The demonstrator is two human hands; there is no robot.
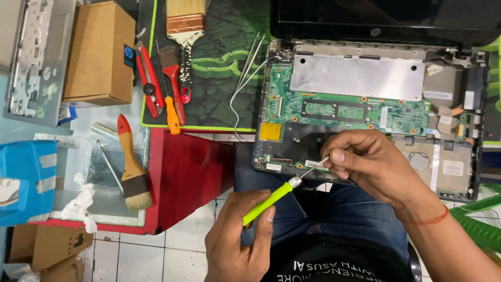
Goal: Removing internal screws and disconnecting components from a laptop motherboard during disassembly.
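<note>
An opened laptop (449, 68) rests on my lap with its green motherboard (334, 107) and a silver shield plate exposed. My left hand (237, 240) grips the lime-green handle of a screwdriver (266, 201). My right hand (365, 162) pinches the screwdriver's metal shaft near the tip, which touches the laptop's near edge beside a black area of the board. A yellow square patch (270, 131) sits at the board's left.
To the left, a dark green mat (219, 78) holds a paintbrush (183, 36), red cutters (148, 78), an orange-handled tool (171, 109) and tweezers (248, 62). A cardboard box (99, 52), another brush (133, 167), a red surface (188, 172) and a blue container (26, 183) lie farther left.
</note>
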